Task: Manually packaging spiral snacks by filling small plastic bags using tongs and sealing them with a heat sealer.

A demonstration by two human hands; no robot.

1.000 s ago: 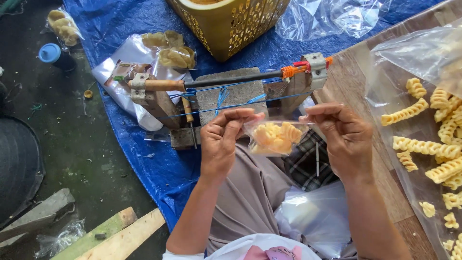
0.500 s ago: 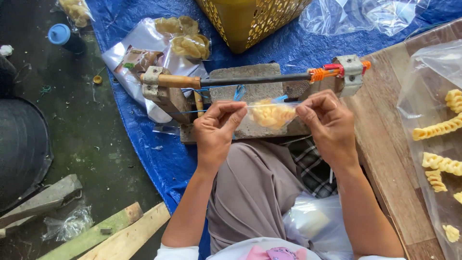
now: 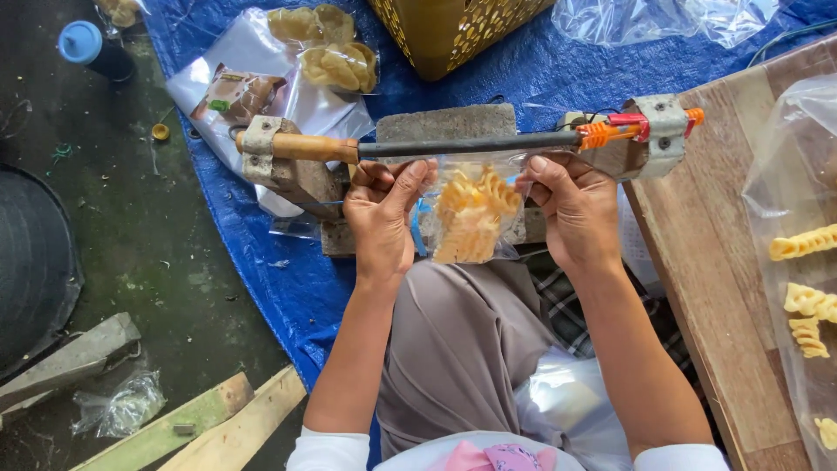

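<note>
Two bare hands hold one small clear plastic bag [image 3: 471, 214] of yellow ridged snacks at the centre of the view, its open top pulled up against a long dark rod [image 3: 466, 146] that lies across from nine o'clock to three o'clock. The left hand [image 3: 379, 222] pinches the bag's upper left corner between thumb and fingers; the right hand [image 3: 571, 209] pinches the upper right corner the same way. Both grips are closed on the film, and the bag hangs between them over the person's lap.

The rod has a pale wooden handle [image 3: 305, 146] at its nine o'clock end and an orange and red fitting [image 3: 610, 133] at its three o'clock end, each end seated in a grey metal bracket on a wooden block. A rough grey concrete slab [image 3: 449, 122] sits behind it at twelve o'clock.

To do this step well, as I judge it, the mouth of the bag should be drawn taut and flat between the two pinches, with the snacks settled low so that none sit under the rod, and the fingertips kept off the dark part of the rod.

The bag is thin, glossy and crinkled. The snacks are hard-looking, curled and ribbed. Below lies a blue woven tarpaulin [image 3: 261, 262]. At three o'clock a wooden board [image 3: 706, 262] carries a clear sheet with loose snacks [image 3: 806, 242]. At eleven o'clock lie filled bags [image 3: 340, 65], and at twelve o'clock stands a yellow perforated basket [image 3: 445, 35].
</note>
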